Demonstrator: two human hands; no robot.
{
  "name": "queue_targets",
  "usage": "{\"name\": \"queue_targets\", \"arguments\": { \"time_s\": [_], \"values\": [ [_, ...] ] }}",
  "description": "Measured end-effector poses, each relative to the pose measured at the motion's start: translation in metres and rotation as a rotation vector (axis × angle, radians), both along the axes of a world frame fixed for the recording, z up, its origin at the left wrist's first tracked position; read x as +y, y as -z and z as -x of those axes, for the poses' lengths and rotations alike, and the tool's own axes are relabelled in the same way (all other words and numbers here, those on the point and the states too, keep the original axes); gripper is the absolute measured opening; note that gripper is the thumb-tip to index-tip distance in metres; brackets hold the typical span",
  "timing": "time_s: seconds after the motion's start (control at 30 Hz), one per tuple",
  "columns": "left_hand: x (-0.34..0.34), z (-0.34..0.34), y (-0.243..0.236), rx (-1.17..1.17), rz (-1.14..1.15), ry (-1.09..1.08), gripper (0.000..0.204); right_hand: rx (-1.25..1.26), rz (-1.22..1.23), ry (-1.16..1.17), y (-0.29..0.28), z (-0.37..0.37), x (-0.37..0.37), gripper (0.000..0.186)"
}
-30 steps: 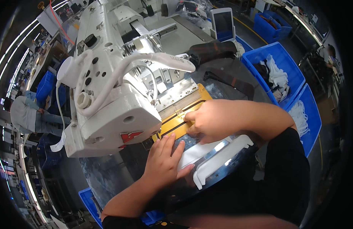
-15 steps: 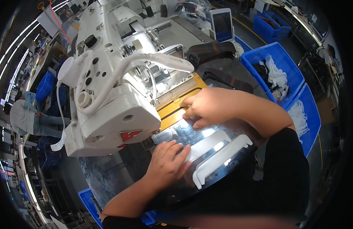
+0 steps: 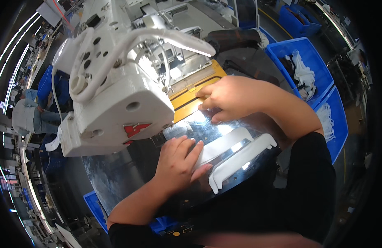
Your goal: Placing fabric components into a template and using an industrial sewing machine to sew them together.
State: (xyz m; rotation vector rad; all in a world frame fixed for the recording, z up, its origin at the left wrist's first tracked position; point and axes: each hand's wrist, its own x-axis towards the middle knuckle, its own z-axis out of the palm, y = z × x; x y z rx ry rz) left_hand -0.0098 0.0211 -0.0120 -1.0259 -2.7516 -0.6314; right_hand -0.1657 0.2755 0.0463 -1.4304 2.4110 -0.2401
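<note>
2 hands were observed: left hand, fingers loosely extended, at the 8 o'clock end of white strip, judged light, best end-held; right hand curled at yellow plate, grasp indeterminable.

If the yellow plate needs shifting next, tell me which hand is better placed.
Probably the right hand: its fingers are at the yellow plate. The left hand is farther from it, lower in view, near one end of a white piece.
</note>
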Motion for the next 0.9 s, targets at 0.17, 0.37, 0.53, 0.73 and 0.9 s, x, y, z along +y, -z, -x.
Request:
{"name": "queue_targets", "arguments": {
  "time_s": [0.17,0.37,0.53,0.73,0.9],
  "values": [
    [-0.002,-0.001,0.004,0.159,0.220,-0.251,0.071,0.016,0.035,0.022,-0.005,0.001,0.000,0.045],
    [-0.004,0.000,0.007,0.134,0.236,-0.316,0.072,0.021,0.009,0.018,-0.005,-0.003,-0.003,0.044],
    [-0.005,-0.002,0.004,0.108,0.244,-0.323,0.072,0.035,0.005,0.014,-0.003,-0.004,-0.004,0.043],
    [-0.010,0.001,-0.002,0.131,0.315,-0.368,0.073,0.084,0.115,-0.002,0.004,-0.007,0.000,0.033],
    [-0.020,0.004,-0.012,0.113,0.433,-0.323,0.076,0.005,-0.061,0.019,-0.005,-0.009,-0.006,0.039]
  ]
}}
